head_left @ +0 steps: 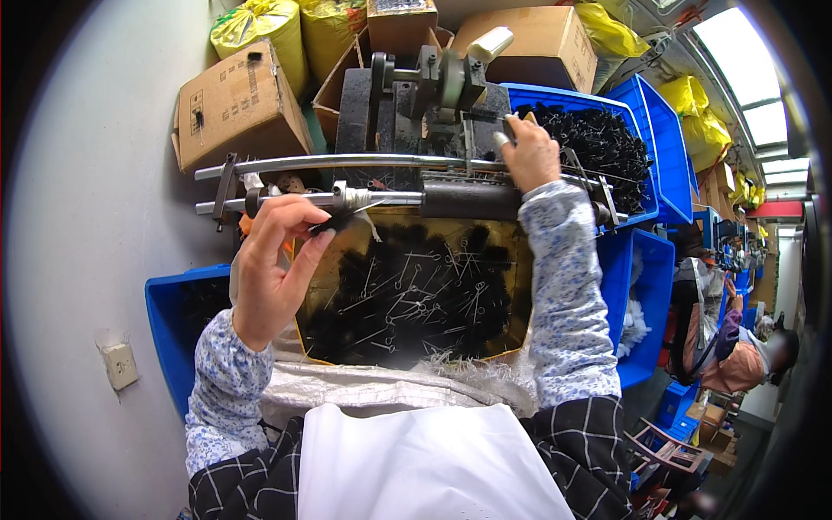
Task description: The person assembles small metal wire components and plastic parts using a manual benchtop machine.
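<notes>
My left hand [276,260] pinches a small black bristle brush [336,220] with a thin wire stem, just in front of the lower metal rod of a bench machine [446,95]. My right hand [533,158] is at the machine's right side, past the rods, with its fingers bent together and a pale covering on one fingertip. What lies between those fingers is hidden. Below the rods sits a yellowish tray [522,290], where a heap of black brushes [416,295] with looped wire stems lies between my forearms.
Blue bins flank the tray; the far right bin [646,130] holds more black brushes [589,143], the near right one [617,295] white pieces. Cardboard boxes [238,108] and yellow sacks [260,35] stand behind. A wall [95,217] is at left, another person [732,360] at far right.
</notes>
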The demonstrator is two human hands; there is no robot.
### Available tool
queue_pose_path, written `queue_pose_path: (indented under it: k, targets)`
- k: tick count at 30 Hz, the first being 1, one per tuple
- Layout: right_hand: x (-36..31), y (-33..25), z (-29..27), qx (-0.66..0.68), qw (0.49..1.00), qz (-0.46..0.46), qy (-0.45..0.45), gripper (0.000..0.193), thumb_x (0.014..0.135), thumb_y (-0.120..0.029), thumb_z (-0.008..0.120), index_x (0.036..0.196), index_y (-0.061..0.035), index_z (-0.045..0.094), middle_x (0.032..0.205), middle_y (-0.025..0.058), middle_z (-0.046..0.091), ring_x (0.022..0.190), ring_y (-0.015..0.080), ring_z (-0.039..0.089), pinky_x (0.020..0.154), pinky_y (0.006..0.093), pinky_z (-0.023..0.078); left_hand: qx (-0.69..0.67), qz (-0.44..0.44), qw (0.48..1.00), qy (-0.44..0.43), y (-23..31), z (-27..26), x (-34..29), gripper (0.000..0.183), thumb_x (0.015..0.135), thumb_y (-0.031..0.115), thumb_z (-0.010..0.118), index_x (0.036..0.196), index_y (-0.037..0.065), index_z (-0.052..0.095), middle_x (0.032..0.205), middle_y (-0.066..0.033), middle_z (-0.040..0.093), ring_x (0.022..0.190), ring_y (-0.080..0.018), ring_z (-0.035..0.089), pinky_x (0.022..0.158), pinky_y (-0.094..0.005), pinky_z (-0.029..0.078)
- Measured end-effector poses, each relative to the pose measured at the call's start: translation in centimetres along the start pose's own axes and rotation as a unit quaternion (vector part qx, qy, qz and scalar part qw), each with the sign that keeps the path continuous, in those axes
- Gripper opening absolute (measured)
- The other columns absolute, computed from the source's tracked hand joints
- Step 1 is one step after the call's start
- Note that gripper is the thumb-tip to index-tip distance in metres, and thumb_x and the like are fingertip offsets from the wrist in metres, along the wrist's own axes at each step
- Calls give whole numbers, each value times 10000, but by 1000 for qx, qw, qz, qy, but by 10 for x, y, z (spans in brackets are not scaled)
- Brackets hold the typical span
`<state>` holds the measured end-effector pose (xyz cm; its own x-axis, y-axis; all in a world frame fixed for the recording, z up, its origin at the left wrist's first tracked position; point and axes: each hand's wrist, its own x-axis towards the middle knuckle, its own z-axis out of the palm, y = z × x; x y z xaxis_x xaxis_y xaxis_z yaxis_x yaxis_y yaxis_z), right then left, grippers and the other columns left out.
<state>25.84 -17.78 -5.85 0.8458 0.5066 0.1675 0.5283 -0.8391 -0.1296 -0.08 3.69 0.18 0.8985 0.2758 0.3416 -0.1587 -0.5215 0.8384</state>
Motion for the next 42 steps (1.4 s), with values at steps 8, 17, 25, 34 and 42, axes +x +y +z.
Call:
queue_pose_path:
  k: [8, 17, 25, 34, 42]
  targets:
    - [30, 43, -25, -31, 998, 14, -56, 225, 840, -199, 494, 1016, -142, 622, 1015, 83, 609, 892, 295, 597, 777, 413, 473, -192, -49, 978, -62, -6, 25, 8, 110, 794, -43, 591, 867, -3, 519, 932, -68, 496, 827, -114, 554, 710, -223, 495]
    - [-87, -84, -82, 253, 943, -213, -42, 273, 729, -81, 639, 991, -48, 571, 869, 131, 608, 804, 291, 601, 689, 348, 487, -274, -45, 961, -7, -7, 74, 12, 119, 802, -35, 582, 888, -3, 506, 942, -81, 488, 845, -113, 554, 733, -221, 503]
    - [-93, -96, -53, 382, 889, -214, -133, 315, 707, 9, 594, 1015, -57, 577, 861, 138, 607, 796, 312, 598, 737, 345, 496, -255, -64, 965, -13, -20, 51, -13, 165, 825, 8, 589, 959, 32, 495, 927, -57, 523, 821, -105, 573, 706, -244, 493]
    - [-9, -25, -4, -37, 989, -55, 133, 208, 754, -118, 581, 950, -143, 646, 787, 47, 598, 810, 224, 570, 777, 392, 438, 260, -107, 940, -191, -62, 65, -31, 376, 832, 296, 562, 1008, -29, 496, 867, -188, 574, 807, -364, 572, 729, -418, 460]
    - [1, -19, 5, 28, 991, -74, 110, 208, 789, -155, 568, 979, -123, 648, 811, 78, 607, 816, 277, 577, 776, 373, 442, 227, -156, 922, -273, -64, 74, -14, 363, 790, 231, 579, 990, -46, 457, 875, -209, 586, 834, -356, 579, 746, -416, 456]
